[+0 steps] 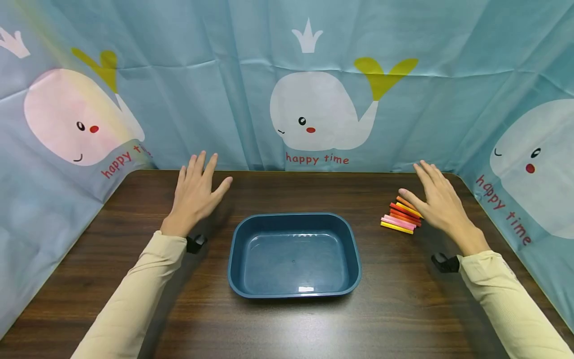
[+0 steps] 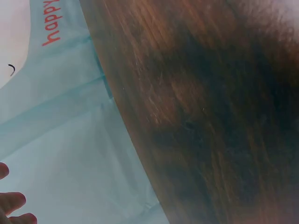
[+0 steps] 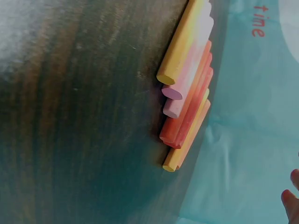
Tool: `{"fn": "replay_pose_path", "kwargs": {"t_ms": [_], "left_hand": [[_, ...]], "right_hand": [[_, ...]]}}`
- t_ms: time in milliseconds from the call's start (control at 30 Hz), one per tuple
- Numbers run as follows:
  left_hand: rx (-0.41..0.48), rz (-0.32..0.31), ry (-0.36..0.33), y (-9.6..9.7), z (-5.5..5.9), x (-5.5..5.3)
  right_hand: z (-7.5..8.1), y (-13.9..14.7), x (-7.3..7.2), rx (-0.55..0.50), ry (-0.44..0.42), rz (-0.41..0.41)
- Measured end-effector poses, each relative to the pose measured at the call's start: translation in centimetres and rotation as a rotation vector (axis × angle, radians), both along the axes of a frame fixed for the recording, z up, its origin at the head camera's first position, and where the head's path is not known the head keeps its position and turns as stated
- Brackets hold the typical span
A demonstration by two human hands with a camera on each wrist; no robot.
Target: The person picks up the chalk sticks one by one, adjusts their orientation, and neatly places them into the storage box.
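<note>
My left hand [image 1: 193, 197] hovers over the left of the table with its fingers straight and spread, holding nothing. Some of its fingertips [image 2: 11, 203] show at the lower left of the left wrist view. At the right, my right hand [image 1: 441, 204] is also outstretched and holds nothing. It is beside a row of several coloured sticks [image 1: 399, 217], like chalks or crayons, in yellow, pink, red and orange, and hides some of their ends in the head view. The right wrist view shows them lying side by side, a yellow stick [image 3: 180, 51] outermost.
A blue rectangular plastic tray [image 1: 293, 249] with nothing in it sits mid-table between the hands. The dark wood-grain table [image 1: 305, 329] meets a light blue curtain [image 1: 215, 119] printed with whales at its back and sides. Black straps [image 1: 445, 263] circle the wrists.
</note>
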State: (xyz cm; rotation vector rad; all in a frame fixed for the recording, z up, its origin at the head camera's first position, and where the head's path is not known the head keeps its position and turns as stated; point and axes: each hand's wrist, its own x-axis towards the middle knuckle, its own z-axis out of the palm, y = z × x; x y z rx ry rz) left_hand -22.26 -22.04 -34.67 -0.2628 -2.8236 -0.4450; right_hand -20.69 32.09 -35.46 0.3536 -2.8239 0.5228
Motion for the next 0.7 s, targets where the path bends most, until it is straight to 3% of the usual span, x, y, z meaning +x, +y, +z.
{"fn": "replay_pose_path", "kwargs": {"t_ms": [467, 700], "left_hand": [[0.041, -0.022, -0.025, 0.5, 0.1, 1.5], [0.060, -0.038, -0.006, 0.9, 0.2, 2.7]], "right_hand": [[-0.3, 0.5, 1.4, -0.039, 0.008, 0.019], [-0.7, 0.5, 2.2, -0.049, 0.016, 0.041]]}}
